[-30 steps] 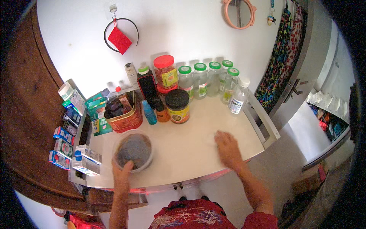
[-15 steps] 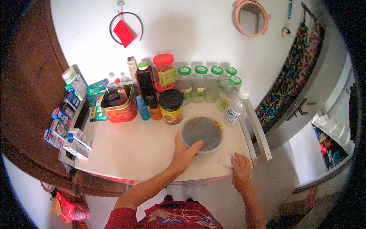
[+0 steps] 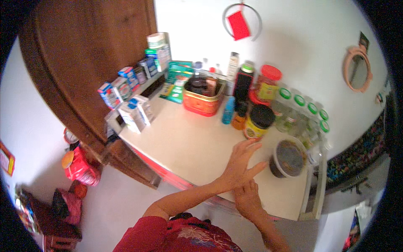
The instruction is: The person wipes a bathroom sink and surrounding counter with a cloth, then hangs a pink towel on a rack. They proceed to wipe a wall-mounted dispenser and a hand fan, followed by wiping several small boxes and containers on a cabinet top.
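Note:
My left hand (image 3: 242, 166) is over the front part of the tabletop, holding nothing, its fingers stretched and thumb apart. It is left of a round plastic tub (image 3: 289, 158) with dark contents, a small gap between them. My right hand (image 3: 247, 196) is just below my left wrist with its fingers bent; anything it holds is hidden. Beyond my left fingertips stands a black-lidded jar with a yellow label (image 3: 259, 119). A blue spray bottle (image 3: 228, 110) and a small orange bottle (image 3: 239, 118) stand next to that jar.
A red-gold tin (image 3: 201, 104) holds bottles at the back. Several green-lidded glass jars (image 3: 299, 111) and a red-lidded jar (image 3: 268, 84) line the wall. White cartons (image 3: 133, 117) stand at the left edge. A raised rail (image 3: 320, 185) borders the right.
My left hand has let go of the tub and opened. My right hand has come left to my left wrist; the white crumpled cloth or tissue by it no longer shows. The view has swung left.

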The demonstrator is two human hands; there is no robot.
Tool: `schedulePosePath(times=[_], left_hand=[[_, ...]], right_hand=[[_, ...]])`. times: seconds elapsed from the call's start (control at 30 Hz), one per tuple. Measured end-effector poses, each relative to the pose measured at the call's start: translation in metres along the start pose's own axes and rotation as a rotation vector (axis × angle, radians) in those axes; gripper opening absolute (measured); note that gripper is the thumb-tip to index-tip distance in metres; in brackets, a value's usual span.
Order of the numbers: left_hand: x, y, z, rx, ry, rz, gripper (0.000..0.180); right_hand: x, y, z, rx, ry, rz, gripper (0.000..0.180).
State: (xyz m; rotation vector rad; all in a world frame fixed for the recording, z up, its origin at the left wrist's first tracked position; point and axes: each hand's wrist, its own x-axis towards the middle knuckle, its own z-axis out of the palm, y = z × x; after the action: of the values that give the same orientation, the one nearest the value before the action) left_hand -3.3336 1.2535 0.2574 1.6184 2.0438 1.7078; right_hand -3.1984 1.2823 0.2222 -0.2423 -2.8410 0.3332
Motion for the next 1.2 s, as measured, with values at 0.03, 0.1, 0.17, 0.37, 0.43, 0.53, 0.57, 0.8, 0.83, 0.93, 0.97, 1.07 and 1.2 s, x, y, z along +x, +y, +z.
schedulePosePath(times=[0.03, 0.1, 0.17, 0.37, 0.43, 0.53, 0.57, 0.8, 0.83, 0.93, 0.97, 1.07, 1.2], left_hand=[[-0.006, -0.003, -0.021, 0.047, 0.102, 0.0, 0.056], [-0.024, -0.018, -0.068, 0.188, 0.321, -0.009, 0.059], [-0.043, -0.042, -0.115, 0.363, 0.504, -0.055, 0.064], [-0.081, -0.101, -0.239, 0.645, 0.807, -0.258, 0.074], [-0.08, -0.116, -0.256, 0.554, 0.8, -0.317, 0.078], [-0.076, -0.139, -0.274, 0.51, 0.779, -0.368, 0.091], [-0.071, -0.146, -0.276, 0.507, 0.764, -0.365, 0.093], [-0.054, -0.164, -0.285, 0.254, 0.71, -0.426, 0.097], [-0.052, -0.163, -0.284, 0.242, 0.716, -0.463, 0.095], [-0.048, -0.159, -0.283, 0.245, 0.73, -0.502, 0.091], [-0.048, -0.159, -0.283, 0.197, 0.737, -0.479, 0.09], [-0.051, -0.162, -0.283, 0.15, 0.764, -0.433, 0.088], [-0.061, -0.157, -0.284, 0.113, 0.784, -0.354, 0.087]], right_hand=[[0.012, -0.004, 0.0, -0.025, 0.026, -0.051, 0.038], [0.039, -0.012, 0.012, -0.036, 0.1, -0.153, 0.042], [0.071, -0.022, 0.021, 0.021, 0.066, -0.178, 0.043], [0.17, -0.053, 0.05, -0.024, 0.062, -0.241, 0.044], [0.204, -0.057, 0.064, -0.012, 0.095, -0.229, 0.041], [0.251, -0.066, 0.085, 0.054, 0.119, -0.155, 0.049], [0.267, -0.063, 0.096, 0.06, 0.174, -0.157, 0.05], [0.341, -0.079, 0.121, 0.042, 0.287, -0.063, 0.041], [0.338, -0.078, 0.117, 0.061, 0.298, -0.065, 0.038], [0.319, -0.071, 0.115, 0.172, 0.235, -0.236, 0.035], [0.309, -0.073, 0.113, 0.158, 0.212, -0.282, 0.035], [0.26, -0.095, 0.1, 0.132, 0.104, -0.406, 0.036], [0.195, -0.124, 0.05, 0.029, -0.028, -0.469, 0.039]])
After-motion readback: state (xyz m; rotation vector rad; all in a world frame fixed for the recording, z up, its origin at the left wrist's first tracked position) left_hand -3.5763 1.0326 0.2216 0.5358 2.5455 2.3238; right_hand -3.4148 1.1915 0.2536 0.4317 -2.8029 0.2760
